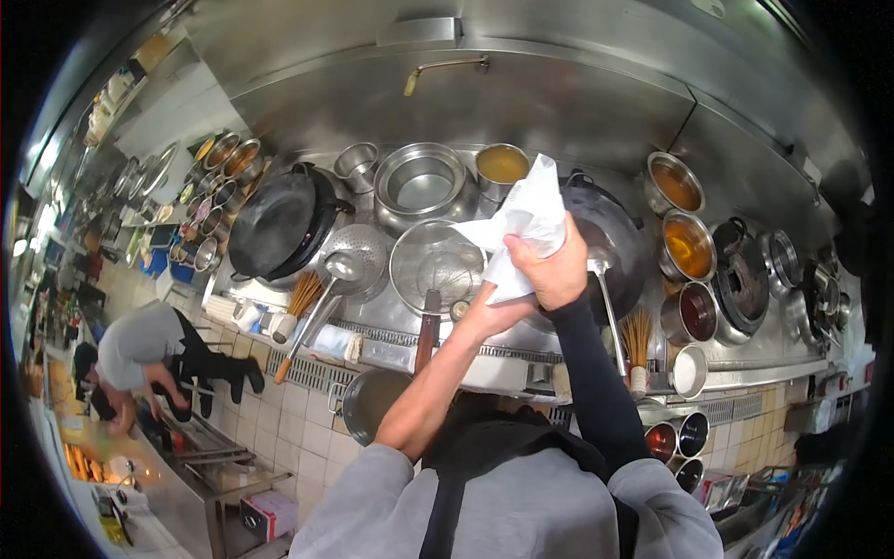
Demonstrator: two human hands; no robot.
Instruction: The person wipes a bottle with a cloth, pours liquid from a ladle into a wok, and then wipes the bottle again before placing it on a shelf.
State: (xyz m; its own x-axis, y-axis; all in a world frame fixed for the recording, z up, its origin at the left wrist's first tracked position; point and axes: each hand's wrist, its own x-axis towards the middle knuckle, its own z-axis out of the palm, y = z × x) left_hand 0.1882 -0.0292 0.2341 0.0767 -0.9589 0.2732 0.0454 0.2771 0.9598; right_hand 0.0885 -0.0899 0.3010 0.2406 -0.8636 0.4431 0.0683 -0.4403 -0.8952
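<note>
A crumpled white paper towel point(523, 222) is in my hands, its pointed corners sticking up and out to the left. My right hand point(551, 265) is closed around its right side, with the thumb pressed across the front. Just below, my left hand point(501, 315) is against the towel's lower edge, most of its fingers hidden behind the towel and the right hand. Behind the right hand is a dark wok point(605, 210), with a metal ladle point(601, 264) lying over its front rim. A wire strainer point(424, 256) with a wooden handle lies left of the towel.
A large metal pot point(419, 186) and a pot of yellow liquid point(503, 165) stand at the back. On the left are another wok point(272, 224) and a perforated skimmer point(358, 256). Bamboo brushes point(637, 335) and sauce pots point(689, 244) are on the right. Another person point(144, 349) bends over a counter at far left.
</note>
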